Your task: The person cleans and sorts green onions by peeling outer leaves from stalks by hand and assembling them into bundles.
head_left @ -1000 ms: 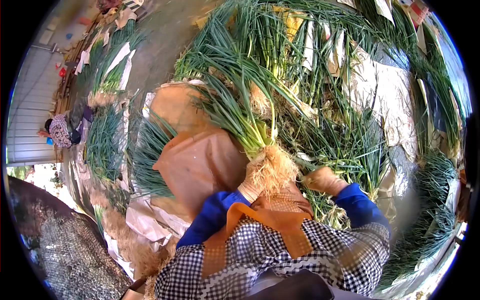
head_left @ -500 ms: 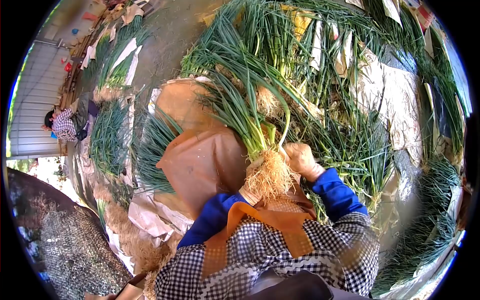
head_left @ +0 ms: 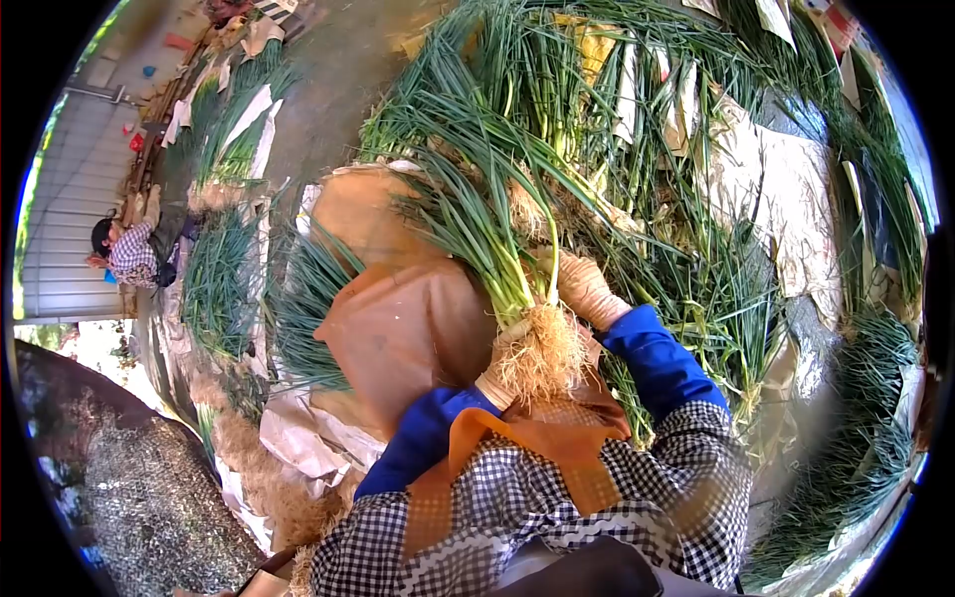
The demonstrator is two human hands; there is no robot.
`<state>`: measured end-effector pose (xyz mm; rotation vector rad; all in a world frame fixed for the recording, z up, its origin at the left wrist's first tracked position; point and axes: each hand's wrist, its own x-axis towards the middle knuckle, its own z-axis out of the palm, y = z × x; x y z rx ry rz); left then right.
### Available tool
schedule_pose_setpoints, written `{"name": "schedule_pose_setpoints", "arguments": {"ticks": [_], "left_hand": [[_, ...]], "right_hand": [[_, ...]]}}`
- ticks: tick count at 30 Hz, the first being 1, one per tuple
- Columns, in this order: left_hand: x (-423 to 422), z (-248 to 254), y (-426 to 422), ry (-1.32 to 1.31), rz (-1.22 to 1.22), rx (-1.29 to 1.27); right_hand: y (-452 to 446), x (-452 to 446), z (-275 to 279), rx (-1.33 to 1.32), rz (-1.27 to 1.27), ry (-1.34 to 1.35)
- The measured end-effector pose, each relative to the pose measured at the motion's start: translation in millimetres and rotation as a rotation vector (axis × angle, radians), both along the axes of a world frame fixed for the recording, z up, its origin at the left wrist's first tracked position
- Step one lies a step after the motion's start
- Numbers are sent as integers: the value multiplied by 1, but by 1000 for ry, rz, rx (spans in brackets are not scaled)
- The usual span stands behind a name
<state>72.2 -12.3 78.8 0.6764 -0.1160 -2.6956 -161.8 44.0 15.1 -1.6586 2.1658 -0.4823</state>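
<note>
A bunch of green onions [head_left: 497,261] with pale, stringy roots [head_left: 543,356] lies across the middle of the view, its leaves reaching up and left. My left hand [head_left: 500,376] is wrapped round the bunch near the root end, partly covered by the roots. Gloved and curled, my right hand [head_left: 587,287] is at the pale stalks just above the roots, closed on a stalk at the bunch's right side. Under the bunch, a brown plastic apron [head_left: 408,323] spreads over my lap.
Piles of green onions [head_left: 706,298] lie at the right and the top [head_left: 527,80]. More bundles [head_left: 221,284] stand in rows at the left, where a person [head_left: 131,251] in a checked top sits. Pale sacks [head_left: 766,189] lie among the piles.
My right hand has moved from the loose onions at the right to the bunch's stalks and closed there. My left hand still holds the bunch.
</note>
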Motion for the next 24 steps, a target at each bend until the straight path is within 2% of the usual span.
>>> {"name": "schedule_pose_setpoints", "arguments": {"ticks": [1,3,4,5,6,8,9,11,13,15,17,19,20,21,23,24], "left_hand": [[4,2,-1,-5,9,-9],[9,5,-1,-9,21,-8],[11,6,-2,-10,24,-8],[15,7,-3,-16,34,-16],[18,9,-4,-17,41,-17],[20,11,-6,-22,48,-28],[23,13,-7,-20,48,-32],[27,15,-7,-17,51,-34],[29,18,-7,-20,60,-33],[29,21,-7,-26,64,-44],[27,22,-6,-27,58,-53],[24,21,-5,-27,51,-65],[22,20,-5,-30,51,-67],[19,18,-5,-30,46,-59],[12,13,-2,-34,28,-43],[7,10,-2,-32,15,-31]], "right_hand": [[-3,2,1,10,12,30],[20,0,-11,19,285,221],[38,-2,-7,-44,299,2],[62,-2,-26,-70,387,-4],[88,-7,-11,-168,460,-231],[146,-14,-19,198,688,34],[171,-29,-28,593,745,206],[170,-50,-21,1072,531,346],[122,-40,18,520,81,-134],[83,-21,17,-219,-52,-684],[39,0,-35,-439,18,-924],[22,10,-5,-385,159,-1071],[20,11,-17,-329,120,-834],[23,23,-9,-345,-73,-574],[29,41,4,-544,-104,-466],[29,48,7,-273,-377,-774]]}}
